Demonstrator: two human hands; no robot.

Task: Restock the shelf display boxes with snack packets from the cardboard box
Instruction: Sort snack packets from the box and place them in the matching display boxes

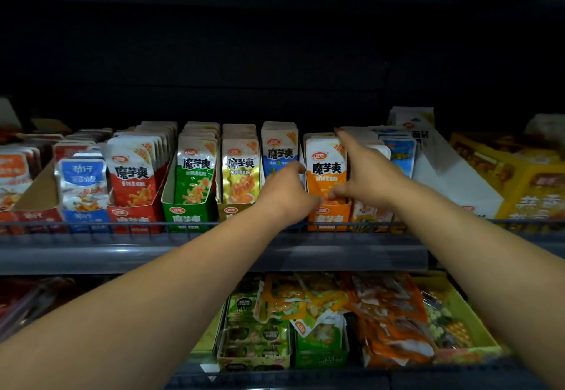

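Both arms reach up to the middle shelf. An orange display box (327,218) holds upright orange snack packets (326,167). My left hand (286,189) is curled against the left side of that packet row, fingers at the front packet's left edge. My right hand (365,172) grips the row from the right, thumb low on the front packet and index finger stretched over the packet tops. To the left stand blue packets (279,151), a yellow display box (237,206), a green display box (188,214) and a red display box (134,215), all filled. The cardboard box is out of view.
A wire rail (122,227) runs along the shelf's front edge. A white display box (452,175) and a yellow carton (519,175) stand to the right. The lower shelf holds loose orange packets (388,313) and green packs (256,328). The shelf above is dark.
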